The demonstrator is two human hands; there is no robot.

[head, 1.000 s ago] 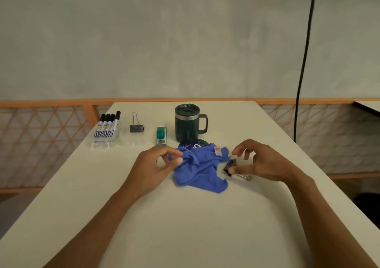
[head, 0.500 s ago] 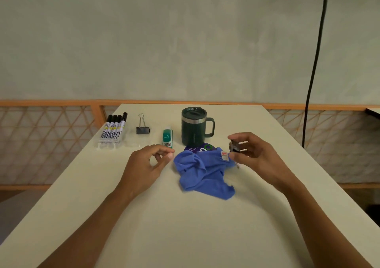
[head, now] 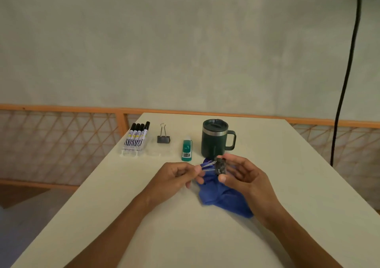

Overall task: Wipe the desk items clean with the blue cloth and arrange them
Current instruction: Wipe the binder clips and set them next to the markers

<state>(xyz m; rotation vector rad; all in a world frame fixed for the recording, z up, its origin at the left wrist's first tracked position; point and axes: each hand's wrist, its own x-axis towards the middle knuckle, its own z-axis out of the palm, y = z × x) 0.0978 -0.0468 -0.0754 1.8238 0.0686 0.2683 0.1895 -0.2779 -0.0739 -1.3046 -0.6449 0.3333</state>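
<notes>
Both hands are raised just above the table point(head: 287, 165), sharing one binder clip point(head: 221, 166). The right hand point(head: 244, 177) grips its dark body between thumb and curled fingers, while the left hand point(head: 174, 175), at the clip's 9 o'clock, pinches the wire handles between thumb and forefinger. The blue cloth point(head: 224, 200) lies crumpled on the table beneath and at 6 o'clock of the clip, partly hidden by the right hand; neither hand holds it. At 12 o'clock of the clip stands a dark green mug point(head: 214, 138) with its lid on and its handle pointing to 3 o'clock. In a row running toward 9 o'clock of the mug lie a green tube point(head: 187, 151), a second clip point(head: 163, 138) and four markers point(head: 136, 137) side by side in a clear tray. A black cable point(head: 347, 72) hangs down the wall at 2 o'clock.
</notes>
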